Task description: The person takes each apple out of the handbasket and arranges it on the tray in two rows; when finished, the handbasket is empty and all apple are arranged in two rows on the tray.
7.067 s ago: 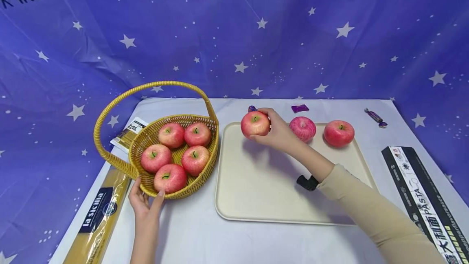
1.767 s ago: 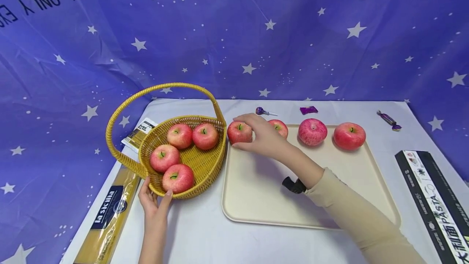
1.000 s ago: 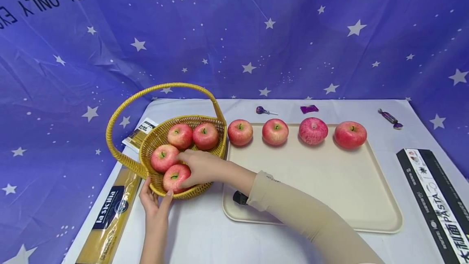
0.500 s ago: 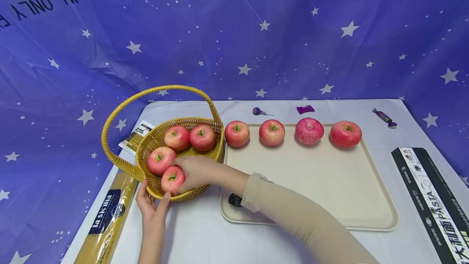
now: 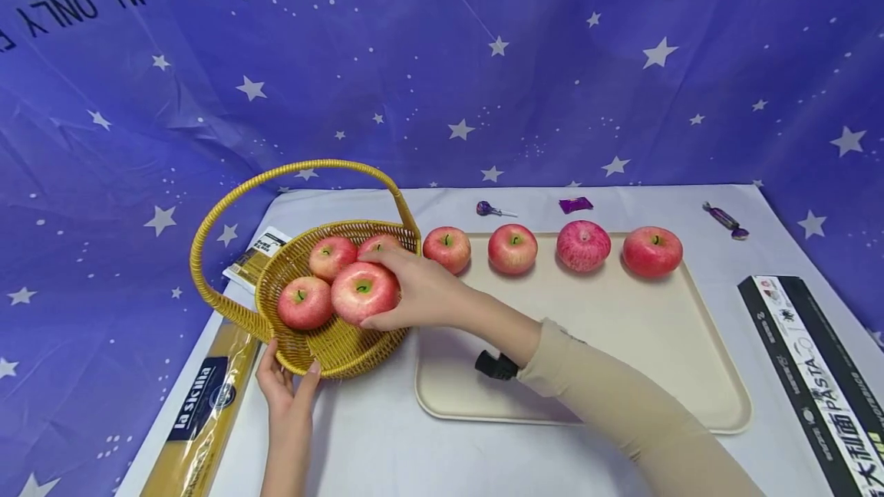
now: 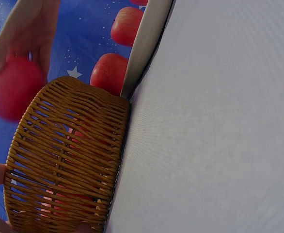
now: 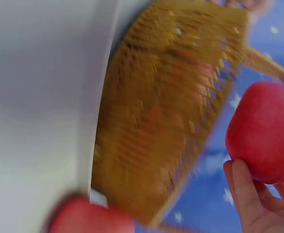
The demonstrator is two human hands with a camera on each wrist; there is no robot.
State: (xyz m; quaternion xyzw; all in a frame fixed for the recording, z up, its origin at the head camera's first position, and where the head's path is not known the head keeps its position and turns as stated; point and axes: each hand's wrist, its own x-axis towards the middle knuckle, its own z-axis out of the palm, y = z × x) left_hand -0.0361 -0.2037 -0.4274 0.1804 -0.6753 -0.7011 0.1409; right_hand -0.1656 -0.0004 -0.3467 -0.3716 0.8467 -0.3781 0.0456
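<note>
My right hand point(image 5: 428, 290) grips a red apple point(image 5: 364, 294) and holds it above the wicker basket point(image 5: 373, 363); in the right wrist view the apple point(image 7: 265, 131) is clear of the basket's rim. Below and behind it, three other apples lie in the basket, one of them point(image 5: 305, 303) at the left and one partly covered by my fingers. At the basket's near left edge, my left hand point(image 5: 286, 393) holds the rim, thumb on the near side. In the left wrist view, the basket's woven wall point(image 6: 69, 155) hides most of the apples inside.
Several apples, including a streaked pink one point(image 5: 583, 246), line the far edge of the beige tray point(image 5: 587, 359). Behind them lie a lollipop point(image 5: 495, 209) and wrapped candies point(image 5: 575, 205). A spaghetti pack point(image 5: 200, 405) lies left, a black pasta box point(image 5: 808, 374) right.
Earlier my right hand set an apple at the tray's far left, then reached into the basket. Now it has lifted the near apple up and rightward. My left hand stays on the rim.
</note>
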